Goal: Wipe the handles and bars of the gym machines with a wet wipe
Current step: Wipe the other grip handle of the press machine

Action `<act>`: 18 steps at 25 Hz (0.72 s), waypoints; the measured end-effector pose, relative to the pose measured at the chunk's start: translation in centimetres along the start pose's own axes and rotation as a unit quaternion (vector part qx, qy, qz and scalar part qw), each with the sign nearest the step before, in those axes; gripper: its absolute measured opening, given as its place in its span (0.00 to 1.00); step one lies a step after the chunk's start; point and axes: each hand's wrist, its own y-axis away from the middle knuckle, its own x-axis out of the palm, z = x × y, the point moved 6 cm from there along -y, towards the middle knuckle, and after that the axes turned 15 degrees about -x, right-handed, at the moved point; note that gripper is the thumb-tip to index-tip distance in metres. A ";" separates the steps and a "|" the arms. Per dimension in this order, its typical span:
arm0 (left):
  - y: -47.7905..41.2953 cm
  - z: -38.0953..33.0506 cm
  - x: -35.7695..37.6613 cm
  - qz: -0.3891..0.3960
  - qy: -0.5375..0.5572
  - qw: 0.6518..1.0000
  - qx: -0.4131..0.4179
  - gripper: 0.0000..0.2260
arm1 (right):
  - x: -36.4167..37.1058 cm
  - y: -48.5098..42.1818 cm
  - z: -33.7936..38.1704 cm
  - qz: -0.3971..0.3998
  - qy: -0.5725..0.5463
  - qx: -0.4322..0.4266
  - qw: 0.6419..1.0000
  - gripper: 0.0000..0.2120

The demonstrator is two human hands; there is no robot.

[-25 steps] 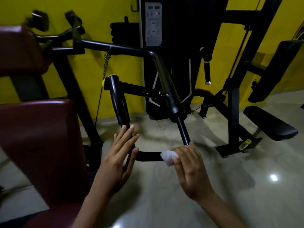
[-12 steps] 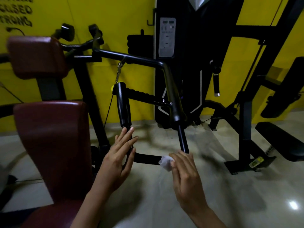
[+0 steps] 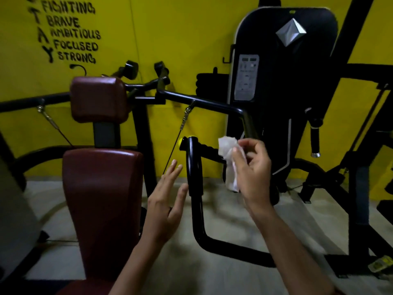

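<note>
The yellow wall (image 3: 170,39) with black painted words fills the background, and the black weight tower (image 3: 282,92) stands against it on the right. In front, on the left, is the machine with its dark red seat back (image 3: 102,199) and the smaller red head pad (image 3: 98,99) above it. From behind the head pad a black bar (image 3: 202,102) runs to the right and bends downward.

The part that matters now is the upright handle (image 3: 194,167), a black grip with a yellow cap at its top. Its long axis is nearly vertical. Below the grip the tube goes down and curves into the low bar (image 3: 229,246) near the floor. A ribbed side grip (image 3: 207,149) goes from the top of the handle to the right.

The right hand (image 3: 253,167) is raised just to the right of the handle, at the height of the ribbed grip. Its fingers are pinched closed on the white wipe (image 3: 228,154), which hangs loose from them. The wipe seems not to touch the handle yet. The left hand (image 3: 168,201) is open and flat, holding nothing, with the fingers pointing up; it is just to the left of the handle, perhaps brushing it. Both hands are close, but the wipe hand must move left to reach the upright grip, I think.
</note>
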 end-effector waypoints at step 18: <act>-3.9 2.5 2.7 0.068 0.055 0.996 0.018 0.25 | 9.3 -0.8 -4.7 0.290 -0.010 -0.013 0.957 0.18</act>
